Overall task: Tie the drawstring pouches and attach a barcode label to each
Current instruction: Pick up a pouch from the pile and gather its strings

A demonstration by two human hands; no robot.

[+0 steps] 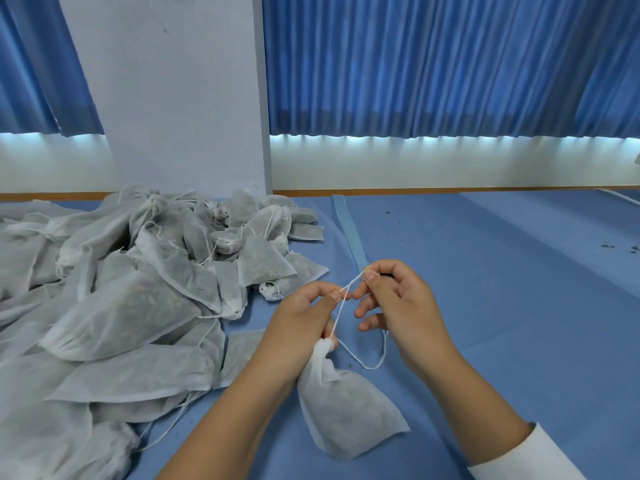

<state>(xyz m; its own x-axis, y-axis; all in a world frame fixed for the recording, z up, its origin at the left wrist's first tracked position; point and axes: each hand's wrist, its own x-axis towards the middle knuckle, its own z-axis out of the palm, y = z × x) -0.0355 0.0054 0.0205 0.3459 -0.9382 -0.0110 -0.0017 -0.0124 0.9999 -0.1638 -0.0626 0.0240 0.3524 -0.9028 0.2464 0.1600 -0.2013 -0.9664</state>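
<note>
Blue pleated curtains (433,71) hung behind a pale pillar (173,98). Daylight glowed beneath their hems. A blue tabletop (502,271) stretched below.

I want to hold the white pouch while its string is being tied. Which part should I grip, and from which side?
Grip the gathered neck of the pouch, from the left, as the left hand seems to do. It is bunched narrow; the filled body below is wide and limp. The drawstring runs up toward the right hand, so keep that side free.
</note>
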